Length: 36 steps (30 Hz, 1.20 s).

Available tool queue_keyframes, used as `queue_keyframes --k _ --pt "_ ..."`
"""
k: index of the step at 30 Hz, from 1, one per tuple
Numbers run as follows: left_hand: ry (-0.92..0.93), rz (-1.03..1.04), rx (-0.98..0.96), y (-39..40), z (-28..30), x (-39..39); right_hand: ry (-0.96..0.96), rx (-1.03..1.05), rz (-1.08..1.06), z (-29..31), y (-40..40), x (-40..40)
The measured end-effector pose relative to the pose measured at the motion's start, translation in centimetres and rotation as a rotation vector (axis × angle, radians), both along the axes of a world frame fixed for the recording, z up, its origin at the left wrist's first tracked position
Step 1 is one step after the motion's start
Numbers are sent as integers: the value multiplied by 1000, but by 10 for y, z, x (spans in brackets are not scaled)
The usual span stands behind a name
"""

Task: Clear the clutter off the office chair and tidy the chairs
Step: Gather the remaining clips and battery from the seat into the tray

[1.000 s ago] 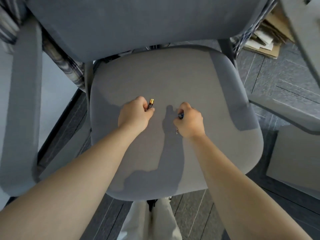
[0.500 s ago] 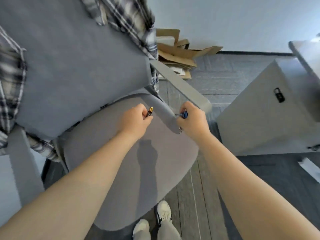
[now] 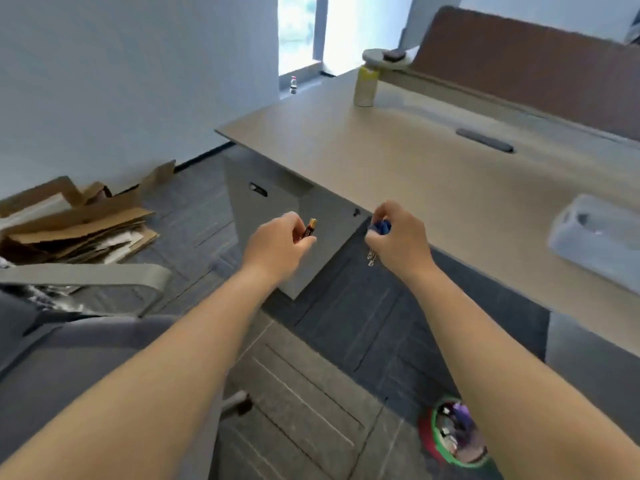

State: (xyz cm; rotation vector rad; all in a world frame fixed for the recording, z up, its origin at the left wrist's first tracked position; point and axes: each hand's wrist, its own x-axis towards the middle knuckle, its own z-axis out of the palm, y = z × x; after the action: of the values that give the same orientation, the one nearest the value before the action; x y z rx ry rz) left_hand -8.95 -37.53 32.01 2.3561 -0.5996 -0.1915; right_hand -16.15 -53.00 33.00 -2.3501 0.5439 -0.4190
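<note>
My left hand (image 3: pixel 277 242) pinches a small black-and-gold battery (image 3: pixel 309 229) between thumb and fingers. My right hand (image 3: pixel 398 239) is closed on a small blue item with metal clips (image 3: pixel 379 227); a silver part dangles below the fist. Both hands are held out over the dark floor, just short of the near edge of the beige desk (image 3: pixel 398 168). The grey office chair (image 3: pixel 69 344) is at the lower left, with its armrest (image 3: pixel 90 274) behind my left forearm.
A grey drawer cabinet (image 3: pixel 270 216) stands under the desk. Flattened cardboard (image 3: pixel 76 220) is piled by the wall at left. On the desk are a pale cylinder container (image 3: pixel 366 86) and a translucent box (image 3: pixel 595 233). A round bin with rubbish (image 3: pixel 453 433) sits on the floor.
My view has swung right, from the chair seat to the desk. Both hands have lifted off the seat with the battery and the blue clips and moved toward the desk.
</note>
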Motion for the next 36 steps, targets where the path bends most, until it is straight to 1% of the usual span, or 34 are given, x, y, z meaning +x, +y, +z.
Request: queue_keyframes --k 4,9,13,17,22,26,32,34,36 --pt "-16 -186 11 -96 17 -39 -40 20 -206 14 -81 -69" --pt "15 -352 18 -217 25 -99 -45 23 -372 17 -180 -153" --pt "18 -438 33 -304 25 -145 -66 31 -476 17 -256 -213" --pt "22 -453 66 -372 23 -165 -66 32 -570 11 -315 -247" --pt "3 -435 94 -443 17 -159 -83 74 -632 -1 -371 -250" --pt "-30 -474 134 -508 3 -136 -73 91 -709 -10 -412 -236" --pt "-62 -519 389 -592 -21 -99 3 142 -789 -23 -466 -198" --pt "-45 -538 429 -607 -26 -91 13 135 -796 -26 -481 -184" --pt "-26 -588 414 -617 -28 -85 16 140 -783 -27 -493 -169"
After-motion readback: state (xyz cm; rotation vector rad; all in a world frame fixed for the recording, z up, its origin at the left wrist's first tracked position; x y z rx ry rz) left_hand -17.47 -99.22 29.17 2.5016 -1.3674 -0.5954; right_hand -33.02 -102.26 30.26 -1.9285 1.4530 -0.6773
